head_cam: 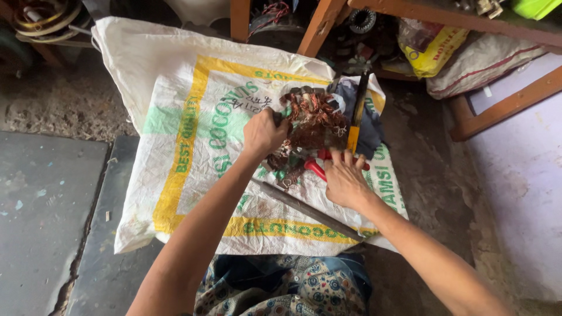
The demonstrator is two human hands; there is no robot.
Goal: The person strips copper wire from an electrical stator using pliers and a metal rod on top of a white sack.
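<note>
A tangled bundle of copper winding wire (313, 120) lies on a white woven sack (193, 129) spread over the floor. My left hand (263, 131) is closed on the left side of the wire bundle. My right hand (345, 178) rests flat, fingers spread, on a red-handled tool (314, 168) just below the wire. A long grey metal rod (304, 209) lies diagonally on the sack under my right wrist. A yellow-handled tool (356, 117) lies to the right of the wire on a dark cloth (370, 126).
Wooden frame legs (319, 23) stand behind the sack. A yellow bag (430, 47) and a pale sack (486, 61) sit at the back right. Wire coils (44, 17) lie at the top left. A grey slab (41, 216) borders the left.
</note>
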